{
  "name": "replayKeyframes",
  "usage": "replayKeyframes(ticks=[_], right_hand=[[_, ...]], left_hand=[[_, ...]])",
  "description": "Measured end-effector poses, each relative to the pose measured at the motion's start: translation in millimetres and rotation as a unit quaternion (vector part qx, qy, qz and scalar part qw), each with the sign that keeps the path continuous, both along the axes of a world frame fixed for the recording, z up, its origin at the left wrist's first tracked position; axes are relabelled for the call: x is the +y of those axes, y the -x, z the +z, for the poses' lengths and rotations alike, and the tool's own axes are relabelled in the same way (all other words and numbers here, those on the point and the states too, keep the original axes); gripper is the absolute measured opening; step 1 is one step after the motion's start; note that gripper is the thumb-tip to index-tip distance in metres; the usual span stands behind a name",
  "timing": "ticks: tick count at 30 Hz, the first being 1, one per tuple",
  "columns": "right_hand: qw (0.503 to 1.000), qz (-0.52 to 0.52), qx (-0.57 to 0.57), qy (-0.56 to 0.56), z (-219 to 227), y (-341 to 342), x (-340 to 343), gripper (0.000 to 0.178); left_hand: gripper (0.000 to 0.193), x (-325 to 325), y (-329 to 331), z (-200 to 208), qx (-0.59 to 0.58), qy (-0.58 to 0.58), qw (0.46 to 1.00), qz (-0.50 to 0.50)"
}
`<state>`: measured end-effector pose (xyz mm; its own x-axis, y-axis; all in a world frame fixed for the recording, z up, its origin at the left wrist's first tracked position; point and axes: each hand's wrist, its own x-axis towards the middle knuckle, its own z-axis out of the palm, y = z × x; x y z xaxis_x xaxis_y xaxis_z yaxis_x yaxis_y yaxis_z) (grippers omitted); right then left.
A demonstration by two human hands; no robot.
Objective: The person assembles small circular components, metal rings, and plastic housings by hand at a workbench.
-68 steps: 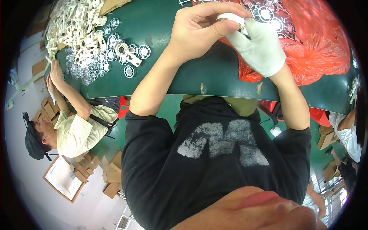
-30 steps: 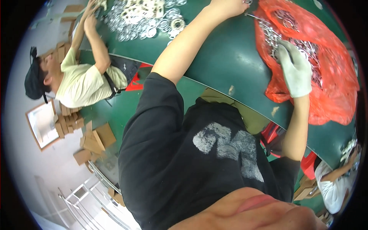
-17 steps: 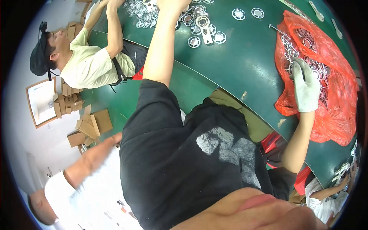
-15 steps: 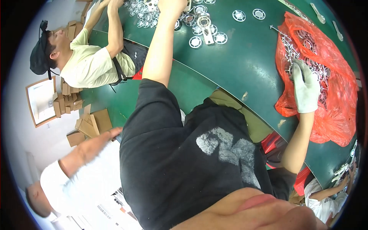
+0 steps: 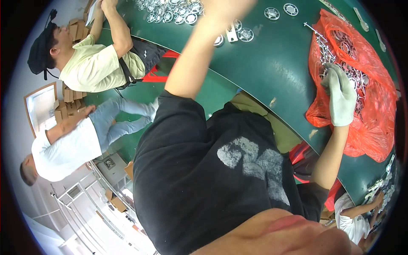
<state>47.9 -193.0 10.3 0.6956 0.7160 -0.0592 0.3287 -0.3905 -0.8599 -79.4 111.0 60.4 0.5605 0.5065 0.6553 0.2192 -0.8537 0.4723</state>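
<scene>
Sorting looks maybe midway, my guess. Right hand (image 5: 341, 94), white glove, fingers loosely curled down into red plastic bag (image 5: 374, 127) on green table (image 5: 276, 63), resting on tangle of round metal parts (image 5: 346, 51) — plenty still in there, too jumbled to count. Left hand (image 5: 227, 6) stretched to far pile of rings (image 5: 178, 9), blurred, can't tell grip. Two loose rings (image 5: 280, 11) apart near table edge. Three other people around: two at left, one lower right.

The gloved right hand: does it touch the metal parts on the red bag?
Touching. In the head view the gloved right hand lies flat on the heap of metal parts in the red bag, its fingertips among them, with no gap visible.
</scene>
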Motion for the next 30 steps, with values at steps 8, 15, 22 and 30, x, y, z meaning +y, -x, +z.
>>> replayKeyframes(ticks=[8, 15, 22, 30], right_hand=[[0.954, -0.073, 0.237, -0.168, 1, 10, 3, 0.049], [0.969, -0.057, 0.200, -0.136, 21, 15, 6, 0.029], [0.981, 0.014, 0.175, -0.079, 27, 16, 9, 0.029], [0.997, -0.015, 0.079, -0.007, 21, 16, 9, 0.049]], left_hand=[[0.067, -158, 0, -44, 0.015, -0.031, 0.969, -0.243], [0.042, -60, 48, -28, 0.185, -0.106, 0.970, -0.118], [0.044, -22, 83, -49, 0.326, -0.179, 0.926, -0.068], [0.031, -58, 16, -50, 0.076, 0.162, 0.943, -0.280]])
